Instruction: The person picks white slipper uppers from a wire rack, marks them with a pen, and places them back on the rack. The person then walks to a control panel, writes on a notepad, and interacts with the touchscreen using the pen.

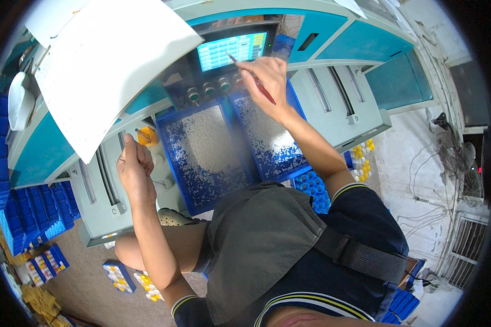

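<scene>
In my right hand (268,82) is a slim dark red pen (265,94), its grey pointed tip over the lit touchscreen (232,52) of the machine; whether it touches the glass I cannot tell. My left hand (136,169) is raised at the left with curled fingers and an upright thumb, just below the edge of a large white sheet (114,60). Anything inside those fingers is hidden. Between my arms lies a blue tray (188,197) with two compartments, each with many small whitish pieces scattered over its bottom.
Round buttons (208,89) line the panel under the screen. Pale slotted machine tables (343,103) flank the tray. Blue bins (35,210) are stacked at the left. Yellow and white caps (147,283) lie in trays on the floor. Blue tubes (312,188) stand beside my right arm.
</scene>
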The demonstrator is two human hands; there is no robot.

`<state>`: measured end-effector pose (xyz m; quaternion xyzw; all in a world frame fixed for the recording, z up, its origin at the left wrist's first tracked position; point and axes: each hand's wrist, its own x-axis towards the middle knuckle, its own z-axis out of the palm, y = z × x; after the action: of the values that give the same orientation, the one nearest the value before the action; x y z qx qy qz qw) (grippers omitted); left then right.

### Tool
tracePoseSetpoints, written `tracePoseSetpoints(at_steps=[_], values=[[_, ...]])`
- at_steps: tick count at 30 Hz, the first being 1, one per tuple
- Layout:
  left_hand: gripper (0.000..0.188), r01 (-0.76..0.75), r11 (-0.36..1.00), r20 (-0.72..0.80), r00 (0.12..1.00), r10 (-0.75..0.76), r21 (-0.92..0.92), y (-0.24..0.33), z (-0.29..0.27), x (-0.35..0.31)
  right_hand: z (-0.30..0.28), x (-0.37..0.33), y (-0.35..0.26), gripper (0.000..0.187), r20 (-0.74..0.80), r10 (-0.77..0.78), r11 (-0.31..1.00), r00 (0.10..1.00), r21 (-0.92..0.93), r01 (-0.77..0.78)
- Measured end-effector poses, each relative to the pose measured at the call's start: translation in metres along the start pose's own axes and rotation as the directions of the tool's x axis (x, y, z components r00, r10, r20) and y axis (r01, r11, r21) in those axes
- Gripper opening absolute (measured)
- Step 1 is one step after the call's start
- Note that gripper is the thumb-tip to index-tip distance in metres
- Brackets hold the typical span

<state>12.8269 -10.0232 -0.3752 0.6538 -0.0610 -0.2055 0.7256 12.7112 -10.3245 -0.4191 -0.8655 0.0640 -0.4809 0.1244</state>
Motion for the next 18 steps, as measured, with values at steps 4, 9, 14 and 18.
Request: tracePoseSetpoints(at_steps=[4,9,14,18], values=[[0.050,0.009,1.000,0.018,1.000,-0.009,0.026,0.001,-0.001,0.000,0.002,-0.009,0.000,0.016,0.019,0.002,1.000,1.000,0.016,-0.003],[0.053,-0.002,1.000,-0.025,1.000,0.002,0.012,0.000,0.003,0.001,-0.001,-0.020,0.006,0.014,0.027,0.038,0.999,0.999,-0.006,-0.038],[0.053,0.019,1.000,-0.044,0.999,-0.019,0.006,-0.002,0.004,0.002,-0.006,-0.020,0.006,0.015,0.024,0.055,0.998,0.998,-0.015,-0.054],[0.053,0.006,1.000,-0.024,1.000,-0.005,0.031,-0.002,0.006,0.002,-0.007,-0.009,0.002,0.016,-0.007,0.030,1.000,1.000,-0.001,-0.030]])
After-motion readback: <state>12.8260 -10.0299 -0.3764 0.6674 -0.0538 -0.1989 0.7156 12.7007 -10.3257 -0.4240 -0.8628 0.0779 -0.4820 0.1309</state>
